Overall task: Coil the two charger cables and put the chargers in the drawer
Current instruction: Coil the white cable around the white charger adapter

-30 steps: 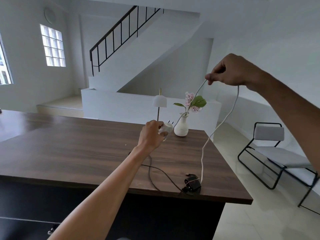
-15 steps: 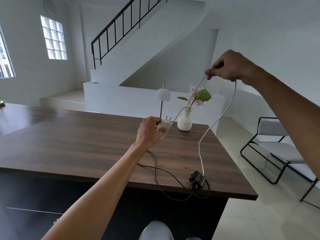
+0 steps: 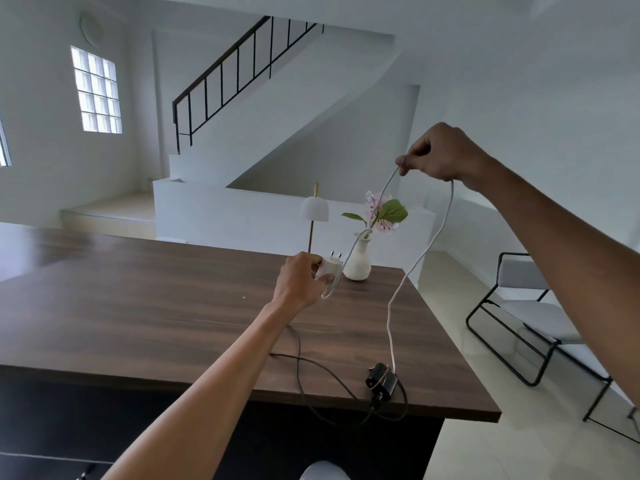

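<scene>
Now I see the white charger (image 3: 329,266) gripped in my left hand (image 3: 300,280) above the wooden table (image 3: 166,306), my raised right hand (image 3: 438,152) pinching its white cable (image 3: 420,258), which hangs to the black charger (image 3: 381,381) near the table's edge.

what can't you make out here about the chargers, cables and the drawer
Head view only:
- Drawer: none can be identified; the dark front under the brown wooden table is dim and cut by the bottom edge.
- White charger plug: mostly covered by the left hand.
- Thin white cable: its free end merges with the black charger block.
- Black cable: partly hidden behind the left forearm.
- Right hand: the pinch hides the cable inside.
</scene>
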The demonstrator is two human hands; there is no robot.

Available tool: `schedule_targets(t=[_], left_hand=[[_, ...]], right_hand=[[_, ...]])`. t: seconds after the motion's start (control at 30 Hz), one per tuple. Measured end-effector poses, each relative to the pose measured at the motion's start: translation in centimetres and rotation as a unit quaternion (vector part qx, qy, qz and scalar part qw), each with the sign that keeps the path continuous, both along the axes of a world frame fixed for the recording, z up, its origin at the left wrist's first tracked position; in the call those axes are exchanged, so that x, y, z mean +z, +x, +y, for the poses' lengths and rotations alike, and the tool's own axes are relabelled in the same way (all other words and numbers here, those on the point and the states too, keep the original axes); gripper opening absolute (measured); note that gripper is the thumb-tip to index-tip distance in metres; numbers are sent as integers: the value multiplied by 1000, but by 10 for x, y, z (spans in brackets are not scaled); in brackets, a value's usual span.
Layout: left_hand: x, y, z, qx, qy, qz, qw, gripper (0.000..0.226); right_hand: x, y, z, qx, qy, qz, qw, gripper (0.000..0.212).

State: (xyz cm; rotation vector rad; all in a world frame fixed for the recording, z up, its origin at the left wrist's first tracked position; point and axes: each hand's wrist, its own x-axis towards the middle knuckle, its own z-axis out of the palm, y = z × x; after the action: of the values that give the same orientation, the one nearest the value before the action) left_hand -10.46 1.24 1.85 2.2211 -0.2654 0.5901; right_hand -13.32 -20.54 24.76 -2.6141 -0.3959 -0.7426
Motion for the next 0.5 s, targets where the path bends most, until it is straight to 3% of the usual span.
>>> schedule_targets(t=[0.5], left_hand=[[-11, 61, -31, -91, 49, 62, 993, 23]], right_hand=[[-22, 95, -3, 18, 37, 9, 999, 23]])
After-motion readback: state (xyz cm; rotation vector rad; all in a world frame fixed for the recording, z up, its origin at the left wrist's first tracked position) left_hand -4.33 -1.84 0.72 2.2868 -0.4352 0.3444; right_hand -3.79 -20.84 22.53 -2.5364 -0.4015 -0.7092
